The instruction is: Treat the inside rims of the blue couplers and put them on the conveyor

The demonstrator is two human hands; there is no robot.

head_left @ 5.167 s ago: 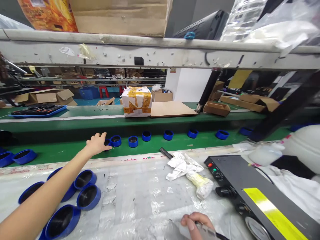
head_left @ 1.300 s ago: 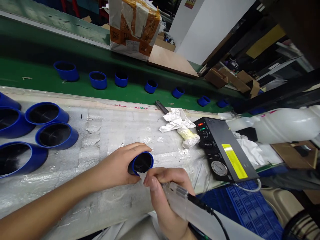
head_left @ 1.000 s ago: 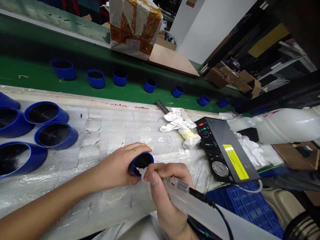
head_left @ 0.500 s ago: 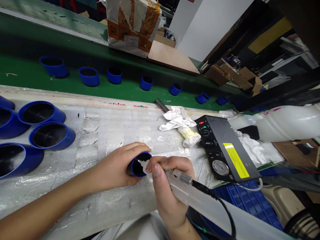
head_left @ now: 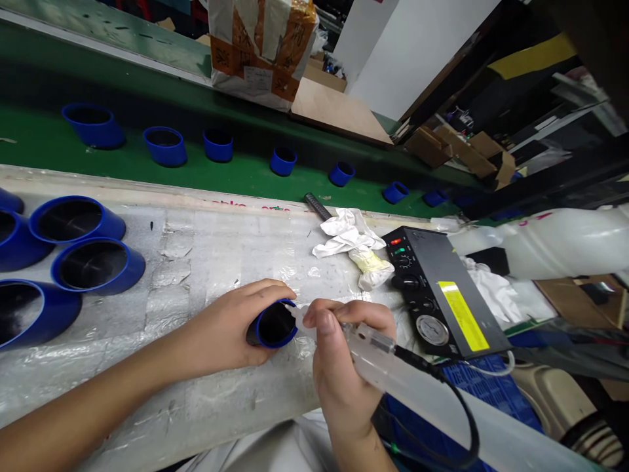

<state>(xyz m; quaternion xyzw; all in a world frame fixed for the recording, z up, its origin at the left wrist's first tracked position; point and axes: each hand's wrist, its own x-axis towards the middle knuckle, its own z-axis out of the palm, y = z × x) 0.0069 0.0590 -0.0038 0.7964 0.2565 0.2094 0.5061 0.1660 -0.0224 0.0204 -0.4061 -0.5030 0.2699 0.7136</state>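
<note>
Your left hand point(head_left: 238, 324) is clamped on a blue cup point(head_left: 275, 324) with a black interior, thumb and fingers around its outer wall and its mouth toward your view. That cup is to the left of the black dispenser controller point(head_left: 455, 288), above the film-covered bench point(head_left: 236, 252). Your right hand point(head_left: 346, 370), also left of the controller, is wrapped firmly around a translucent dispensing syringe point(head_left: 403, 380). The syringe's nozzle is at the cup's rim; whether they touch, you cannot tell. Just left of the controller lies a crumpled white cloth point(head_left: 344, 231). Well left of the controller, 5 more blue cups point(head_left: 130, 275) show on the bench, some cut off by the view's edge. Beyond the controller, at least 7 blue cups stand along the green conveyor belt point(head_left: 250, 176).
</note>
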